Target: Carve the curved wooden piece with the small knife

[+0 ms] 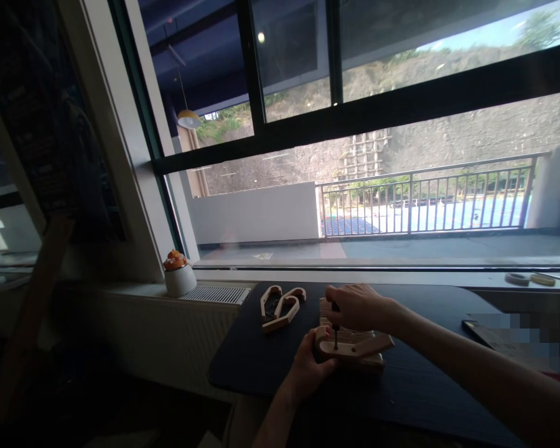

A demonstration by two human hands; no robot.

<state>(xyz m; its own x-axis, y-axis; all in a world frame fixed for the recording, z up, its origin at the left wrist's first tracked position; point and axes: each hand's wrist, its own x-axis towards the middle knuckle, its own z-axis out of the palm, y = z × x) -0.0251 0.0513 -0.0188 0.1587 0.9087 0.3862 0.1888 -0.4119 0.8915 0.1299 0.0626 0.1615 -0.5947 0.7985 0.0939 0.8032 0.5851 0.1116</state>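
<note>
A pale wooden assembly [354,351] lies near the front of a dark table [261,361]. My left hand [310,367] is closed around its left end and steadies it. My right hand [357,307] is above it, fingers wrapped round a small screwdriver [335,333] held upright, its tip down on the wooden piece. Further left on the table lie several loose curved wooden pieces [280,307], clear of both hands.
A small white pot with an orange lid [178,274] stands on the radiator ledge [214,294] at the left. A dark flat object [485,333] lies at the table's right. Rolls of tape [527,279] rest on the window sill. Large windows fill the back.
</note>
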